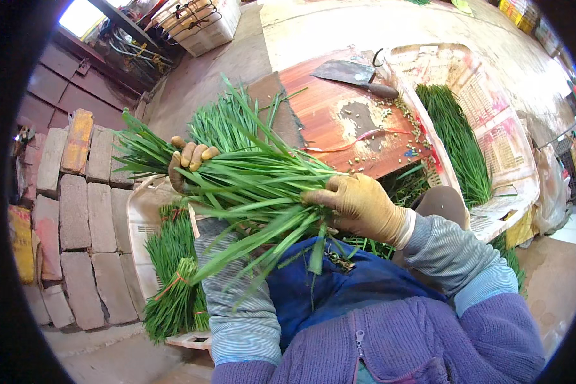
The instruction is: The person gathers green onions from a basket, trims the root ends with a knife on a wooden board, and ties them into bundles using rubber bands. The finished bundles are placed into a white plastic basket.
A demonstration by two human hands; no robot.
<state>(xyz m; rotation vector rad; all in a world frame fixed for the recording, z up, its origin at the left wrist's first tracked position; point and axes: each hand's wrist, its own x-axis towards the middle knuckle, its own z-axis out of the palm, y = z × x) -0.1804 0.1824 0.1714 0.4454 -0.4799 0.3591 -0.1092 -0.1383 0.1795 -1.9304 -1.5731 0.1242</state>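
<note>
A bundle of long flat green leaves, like garlic chives (254, 177), lies across both gloved hands above my lap. My left hand (189, 161), in a stained glove, is wrapped around its leafy end, fingers curled over the top. My right hand (360, 206), in a yellowish glove, grips the other end between thumb and fingers. Some leaves hang loose over the blue apron (345, 288). Behind the bundle, more cut leaves (225, 120) lie at the edge of a reddish wooden board (331, 110).
A broad-bladed tool (348, 74) rests on the board among cut stem pieces. At right, a plastic crate (499, 129) holds leaves; at left, another crate (139, 225) holds tied bundles (177, 288). Stacked bricks (74, 211) stand far left. A white box (211, 33) is at the back.
</note>
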